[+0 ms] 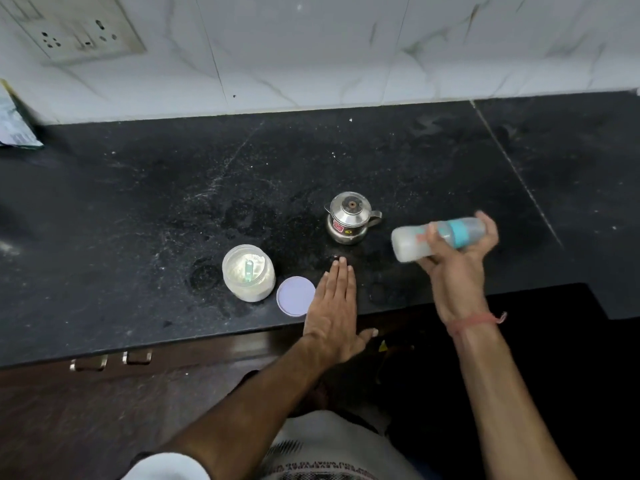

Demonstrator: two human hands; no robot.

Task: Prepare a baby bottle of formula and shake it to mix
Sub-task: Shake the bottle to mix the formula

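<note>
My right hand (453,261) grips a baby bottle (410,244) with a teal ring and a clear cap. The bottle lies almost sideways above the counter, blurred, with milky white liquid in it. My left hand (330,310) rests flat on the counter's front edge, fingers straight and together, holding nothing. An open clear jar of white formula powder (247,273) with a pale green scoop inside stands left of that hand. Its lilac lid (294,296) lies flat between the jar and my left hand.
A small steel lidded pot with a handle (349,218) stands behind my left hand on the black stone counter (138,209). A packet (15,123) leans at the far left by the tiled wall. Drawer handles (110,360) sit below the edge.
</note>
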